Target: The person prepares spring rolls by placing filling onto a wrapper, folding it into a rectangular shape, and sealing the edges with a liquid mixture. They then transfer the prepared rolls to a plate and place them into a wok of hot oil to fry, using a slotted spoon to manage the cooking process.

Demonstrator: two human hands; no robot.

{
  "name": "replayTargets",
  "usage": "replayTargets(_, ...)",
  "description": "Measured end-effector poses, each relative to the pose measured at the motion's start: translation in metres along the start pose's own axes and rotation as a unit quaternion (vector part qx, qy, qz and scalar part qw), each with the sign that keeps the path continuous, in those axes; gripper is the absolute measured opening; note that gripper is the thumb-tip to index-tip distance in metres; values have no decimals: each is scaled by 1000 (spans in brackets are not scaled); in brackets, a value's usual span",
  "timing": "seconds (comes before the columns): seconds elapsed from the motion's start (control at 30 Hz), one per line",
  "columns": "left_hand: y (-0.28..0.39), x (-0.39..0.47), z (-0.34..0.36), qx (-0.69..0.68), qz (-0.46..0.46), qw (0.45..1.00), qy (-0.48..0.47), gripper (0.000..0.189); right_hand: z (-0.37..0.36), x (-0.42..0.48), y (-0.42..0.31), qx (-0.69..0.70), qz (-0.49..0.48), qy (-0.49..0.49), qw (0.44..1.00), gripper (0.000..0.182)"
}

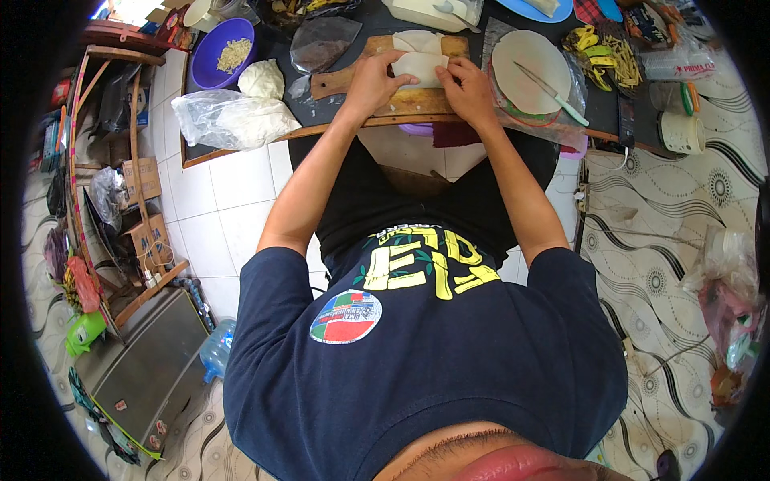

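Note:
My left hand [380, 84] and my right hand [467, 86] each grip one side of a pale, thin dough sheet [417, 67] above a wooden cutting board [415, 106]. More pale sheets [416, 41] lie on the board just beyond it. Right of my right hand, a round stack of pale wrappers [522, 71] rests on clear plastic, with a knife with a pale green handle [550, 93] lying across it. White dough [262, 78] and a plastic bag with white contents [240, 120] lie left of my left hand.
A purple bowl [201, 60] with chopped pale food stands at the table's left. A rectangular container [415, 13] with a spoon is at the back. Banana peels [583, 45], plastic cups [674, 63] and a cream mug [692, 132] are on the right. A clear bag with dark filling [319, 51] lies back left.

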State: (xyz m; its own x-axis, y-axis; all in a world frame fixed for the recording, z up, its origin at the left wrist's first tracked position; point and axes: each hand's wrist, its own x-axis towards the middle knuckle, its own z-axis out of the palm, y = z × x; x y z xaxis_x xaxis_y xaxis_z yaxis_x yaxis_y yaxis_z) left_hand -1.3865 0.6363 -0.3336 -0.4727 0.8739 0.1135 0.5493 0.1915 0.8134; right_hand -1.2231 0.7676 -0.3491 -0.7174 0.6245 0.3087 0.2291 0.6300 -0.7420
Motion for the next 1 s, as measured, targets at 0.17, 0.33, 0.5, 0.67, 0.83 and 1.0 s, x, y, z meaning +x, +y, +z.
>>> replayTargets(0.17, 0, 1, -1, -8, 3, 999, -34, 37, 3, 1, 7, 10, -17, -3, 1000, 29)
replayTargets(0.33, -1, 2, -1, -32, 24, 998, -40, 39, 1, -1, -3, 55, 47, 0, 997, 30)
replayTargets(0.5, 6, 4, -3, -24, 16, 998, -56, 38, 1, 0, 12, 34, 9, -14, 999, 28)
replayTargets(0.67, -4, 6, 0, -33, 52, 997, -51, 33, 0, 3, 4, 128, 56, -24, 990, 27)
replayTargets(0.83, 4, 7, -4, -43, 32, 996, -73, 32, -12, 11, 3, 43, 50, -93, 993, 24)
replayTargets(1.0, 2, 8, -2, -39, 9, 999, -27, 41, -8, 16, 13, 87, -2, -88, 992, 25)
